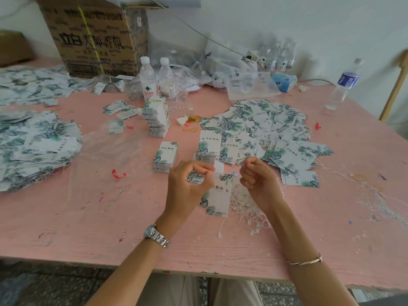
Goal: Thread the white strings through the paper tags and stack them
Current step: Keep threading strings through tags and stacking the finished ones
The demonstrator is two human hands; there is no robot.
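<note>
My left hand (189,186) pinches a white paper tag with green leaf print (220,195) by its top edge, holding it just above the pink table (110,217). My right hand (257,175) is curled to the right of the tag, its fingertips pinching a thin white string (242,164). A heap of loose white strings (247,208) lies under and below my right hand. Two short tag stacks (165,156) (208,149) sit just beyond my hands. A wide spread of loose tags (265,129) covers the table behind them.
A tall banded tag stack (157,118) stands mid-table, with two water bottles (148,79) behind it. Large tag heaps (33,146) fill the left side. A cardboard box (95,36) stands at the back left, plastic bags (242,78) at the back, a bottle (344,85) at the far right.
</note>
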